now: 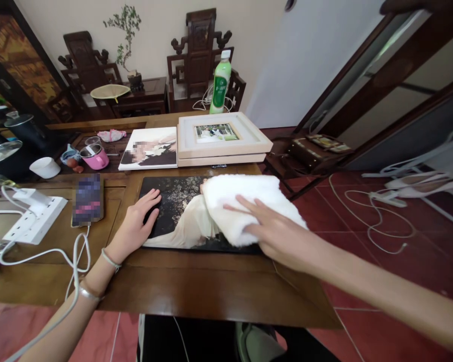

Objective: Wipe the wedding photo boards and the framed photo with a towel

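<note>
White towel (245,203) lies on photo panel (173,211), right hand (275,229) flat atop, fingers spread. Left hand (138,223) presses the panel's left edge, fingers seemingly together.

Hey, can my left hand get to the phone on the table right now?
Probably yes. The left hand lies flat on the dark photo panel, the phone is just beside it, with nothing between them.

Two hands on the table, left (136,223) and right (275,234). One white towel (245,201). Three photo pieces: near print (173,211), far canvas (151,148), far frame (222,136). One green bottle (220,83), one phone (87,199), one power strip (33,216), two chairs far back.
</note>
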The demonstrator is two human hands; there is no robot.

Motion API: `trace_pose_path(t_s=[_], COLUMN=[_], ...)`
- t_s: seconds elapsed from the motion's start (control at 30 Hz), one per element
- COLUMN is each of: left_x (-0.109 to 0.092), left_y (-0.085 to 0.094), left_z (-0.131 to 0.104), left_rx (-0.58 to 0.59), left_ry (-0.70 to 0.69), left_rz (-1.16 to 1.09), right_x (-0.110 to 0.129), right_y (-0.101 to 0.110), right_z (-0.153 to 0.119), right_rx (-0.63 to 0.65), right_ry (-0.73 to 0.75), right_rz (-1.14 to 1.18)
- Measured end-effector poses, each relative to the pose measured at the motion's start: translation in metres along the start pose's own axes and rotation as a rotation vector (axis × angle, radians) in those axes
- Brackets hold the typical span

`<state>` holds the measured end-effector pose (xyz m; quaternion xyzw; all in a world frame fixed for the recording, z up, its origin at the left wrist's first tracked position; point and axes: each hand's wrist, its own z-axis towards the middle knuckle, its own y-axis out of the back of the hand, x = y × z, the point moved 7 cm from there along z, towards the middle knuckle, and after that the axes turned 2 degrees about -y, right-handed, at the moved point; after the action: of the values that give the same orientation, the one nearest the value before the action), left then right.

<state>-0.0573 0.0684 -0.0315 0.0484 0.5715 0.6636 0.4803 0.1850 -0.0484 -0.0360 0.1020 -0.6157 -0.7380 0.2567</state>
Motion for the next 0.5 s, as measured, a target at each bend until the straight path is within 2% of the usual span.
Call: trace_pose_path(t_s=[0.13, 0.27, 0.4, 0.5], left_x=[0.0, 0.0, 0.001, 0.001], left_y=[0.0, 0.001, 0.0, -0.001], left_z=[0.0, -0.001, -0.001, -0.001], left_rx=[0.008, -0.006, -0.021, -0.027], left_ry=[0.02, 0.027, 0.023, 0.02], left_rz=[0.003, 0.001, 0.009, 0.016], right_x=[-0.038, -0.047, -0.028, 0.013], right_y=[0.007, 0.012, 0.003, -0.004], right_z=[0.043, 0.067, 0.052, 0.019], right_rx=[0.088, 0.112, 0.075, -0.022], right_ry=[-0.052, -0.111, -0.111, -0.021], right_rz=[-0.02, -0.033, -0.062, -0.051])
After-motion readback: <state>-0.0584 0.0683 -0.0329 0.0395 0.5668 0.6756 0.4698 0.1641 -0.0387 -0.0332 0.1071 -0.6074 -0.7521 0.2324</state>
